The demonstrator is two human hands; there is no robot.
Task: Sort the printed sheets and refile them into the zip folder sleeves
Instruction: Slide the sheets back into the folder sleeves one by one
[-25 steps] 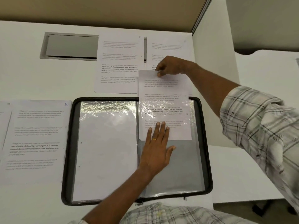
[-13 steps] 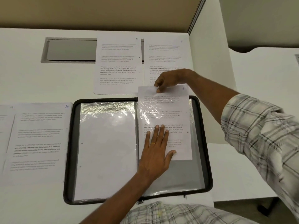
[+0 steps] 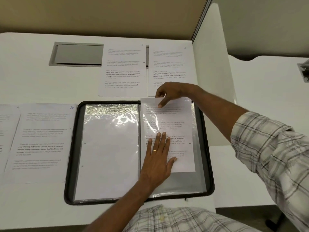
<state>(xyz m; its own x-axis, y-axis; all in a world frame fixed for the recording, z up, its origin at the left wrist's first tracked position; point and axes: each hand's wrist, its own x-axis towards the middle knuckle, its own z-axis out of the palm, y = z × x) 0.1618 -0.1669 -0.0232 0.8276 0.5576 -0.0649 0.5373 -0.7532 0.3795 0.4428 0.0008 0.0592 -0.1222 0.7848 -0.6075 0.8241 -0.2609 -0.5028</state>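
Sheet (image 3: 177,124) slid deeper into sleeve (image 3: 199,180); neighbour (image 3: 41,141) marked "10"

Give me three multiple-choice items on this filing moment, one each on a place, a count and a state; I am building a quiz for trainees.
1. Where does the left hand rest?
A. on the right sleeve
B. on the bare desk
C. on the sheet marked 10

2. How many printed sheets lie beyond the folder's far edge?
A. none
B. two
C. five

3. The sheet being filed is
A. fully seated
B. crumpled
C. partly in

Answers:
A, the left hand lies flat on the right sleeve.
B, two sheets lie there.
C, the right hand holds the sheet, its top edge past the folder rim.
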